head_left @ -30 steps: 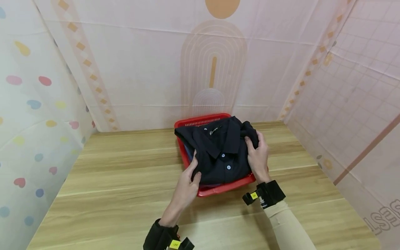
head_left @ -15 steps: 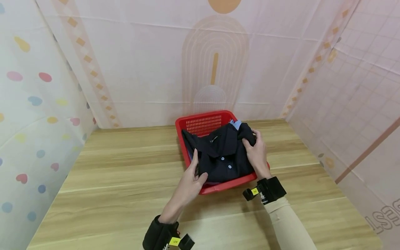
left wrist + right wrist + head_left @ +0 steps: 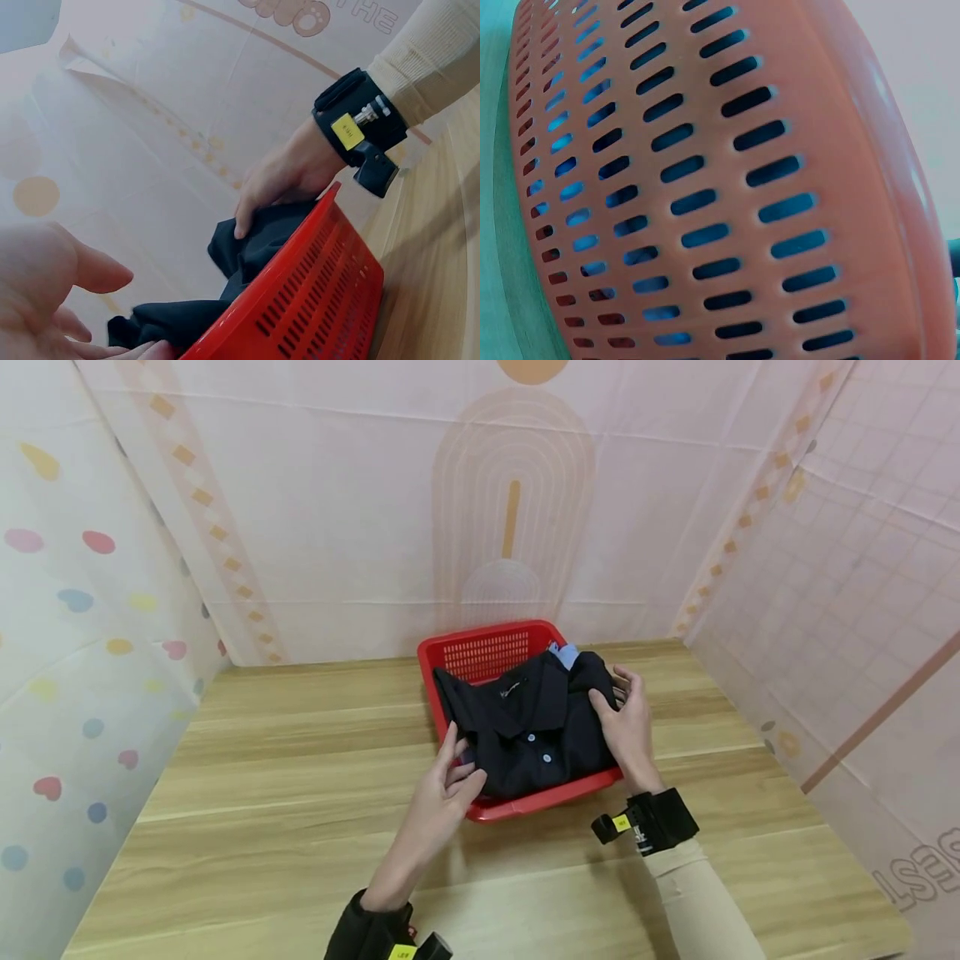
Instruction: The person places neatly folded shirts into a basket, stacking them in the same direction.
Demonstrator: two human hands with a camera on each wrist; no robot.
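Observation:
A folded black polo shirt (image 3: 525, 718) with pale buttons lies collar up in a red plastic basket (image 3: 517, 808). Beside the shirt's left edge, my left hand (image 3: 438, 793) has its fingers spread and relaxed, with the fingertips at the basket rim. My right hand (image 3: 628, 718) is at the shirt's right side, its thumb touching the cloth and its other fingers loosely bent along the edge. In the left wrist view, the right hand (image 3: 281, 180) reaches over the rim onto the dark cloth. The basket's slotted wall (image 3: 690, 180) fills the right wrist view.
A light blue piece of cloth (image 3: 566, 655) shows behind the shirt's collar. The basket stands on a wood-grain table (image 3: 300, 760), near the patterned cloth backdrop (image 3: 337, 527). A black wrist strap with a camera (image 3: 660, 821) sits on the right forearm.
The shirt has gone down into the basket, uncovering its back wall and the light blue cloth. My left hand has let go and moved slightly left; the right hand's fingers have loosened.

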